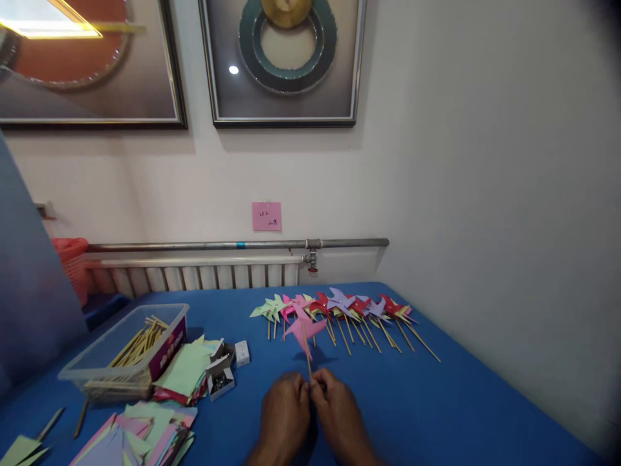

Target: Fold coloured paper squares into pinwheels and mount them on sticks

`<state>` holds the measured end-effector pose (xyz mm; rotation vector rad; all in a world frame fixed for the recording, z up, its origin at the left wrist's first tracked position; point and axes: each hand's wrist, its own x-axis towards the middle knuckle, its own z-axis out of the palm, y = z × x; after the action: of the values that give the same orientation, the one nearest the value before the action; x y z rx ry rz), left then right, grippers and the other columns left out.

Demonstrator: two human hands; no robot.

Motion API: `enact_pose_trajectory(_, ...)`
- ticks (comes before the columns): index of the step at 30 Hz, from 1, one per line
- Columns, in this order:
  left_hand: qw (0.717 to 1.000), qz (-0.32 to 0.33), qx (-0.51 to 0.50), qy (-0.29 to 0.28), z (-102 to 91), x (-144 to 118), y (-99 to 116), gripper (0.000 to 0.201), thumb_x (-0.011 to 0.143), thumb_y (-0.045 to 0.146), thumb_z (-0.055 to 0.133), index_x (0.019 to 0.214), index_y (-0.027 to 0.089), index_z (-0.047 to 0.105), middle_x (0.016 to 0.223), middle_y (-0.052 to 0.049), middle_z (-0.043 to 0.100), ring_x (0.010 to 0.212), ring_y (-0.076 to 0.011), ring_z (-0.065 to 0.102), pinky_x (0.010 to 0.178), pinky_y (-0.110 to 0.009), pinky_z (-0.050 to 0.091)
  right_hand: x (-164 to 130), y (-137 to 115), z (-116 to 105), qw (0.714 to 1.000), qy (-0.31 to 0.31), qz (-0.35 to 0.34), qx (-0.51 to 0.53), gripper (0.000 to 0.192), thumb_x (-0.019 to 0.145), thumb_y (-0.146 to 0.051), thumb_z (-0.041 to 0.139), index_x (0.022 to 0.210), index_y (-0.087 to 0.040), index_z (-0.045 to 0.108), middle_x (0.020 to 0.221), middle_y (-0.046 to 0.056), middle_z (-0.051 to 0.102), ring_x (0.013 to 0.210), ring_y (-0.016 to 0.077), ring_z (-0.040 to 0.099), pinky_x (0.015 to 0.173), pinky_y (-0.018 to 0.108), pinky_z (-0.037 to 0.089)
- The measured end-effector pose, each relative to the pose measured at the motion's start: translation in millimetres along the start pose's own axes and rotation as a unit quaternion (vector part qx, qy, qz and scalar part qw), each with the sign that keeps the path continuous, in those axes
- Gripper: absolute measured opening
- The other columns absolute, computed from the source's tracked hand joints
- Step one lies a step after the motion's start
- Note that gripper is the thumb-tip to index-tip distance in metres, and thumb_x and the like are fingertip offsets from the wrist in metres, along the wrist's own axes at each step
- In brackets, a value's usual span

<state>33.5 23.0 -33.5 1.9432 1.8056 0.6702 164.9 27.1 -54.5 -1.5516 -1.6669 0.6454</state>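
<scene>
A pink paper pinwheel (305,331) on a thin wooden stick stands upright in front of me. My left hand (285,414) and my right hand (337,411) meet at the stick's lower end, fingers closed around it. The stick's bottom is hidden by the fingers. Beyond it lies a row of finished-looking pinwheels (341,301) in green, pink, red and purple, their sticks pointing toward me.
To the left, a clear plastic box (123,372) holds wooden sticks. Beside it are stacked coloured papers (184,369), small open boxes of metal pins (220,378) and a white box (242,353). More cut papers (140,437) lie nearer. A wall (485,194) borders the blue table.
</scene>
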Motion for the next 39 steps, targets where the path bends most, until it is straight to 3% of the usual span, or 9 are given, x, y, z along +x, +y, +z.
enact_pose_trajectory(12,0.999,0.004,0.040,-0.011,-0.1,-2.5,4.6,0.033,0.106,0.018,0.048,0.099,0.019,0.080,0.105,-0.009,0.083,0.098,-0.0225,0.076,0.075,-0.029,0.040,3.2,4.9,2.1,1.000,-0.011,0.014,0.007,0.025,0.100,-0.026,0.048,0.093,-0.022,0.072,0.091,0.006,0.083,0.084,0.0230,0.075,0.071,0.028,0.045)
enact_pose_trajectory(24,0.999,0.005,0.044,-0.015,-1.4,-3.3,5.5,0.030,0.105,0.020,0.050,0.097,0.019,0.079,0.104,-0.007,0.084,0.098,-0.0216,0.077,0.075,-0.030,0.040,4.7,3.2,3.2,0.997,0.008,0.037,0.066,0.018,0.093,-0.033,0.055,0.080,-0.025,0.065,0.075,0.002,0.077,0.073,0.0217,0.072,0.067,0.028,0.044)
enact_pose_trajectory(39,1.000,0.012,0.024,-0.008,-0.4,-2.9,3.0,0.028,0.104,0.019,0.051,0.095,0.019,0.078,0.102,-0.007,0.083,0.097,-0.0214,0.076,0.074,-0.029,0.038,3.8,-2.0,-0.1,0.996,0.008,0.058,0.063,0.014,0.089,-0.025,0.058,0.076,-0.024,0.063,0.069,-0.001,0.073,0.066,0.0189,0.067,0.062,0.027,0.039)
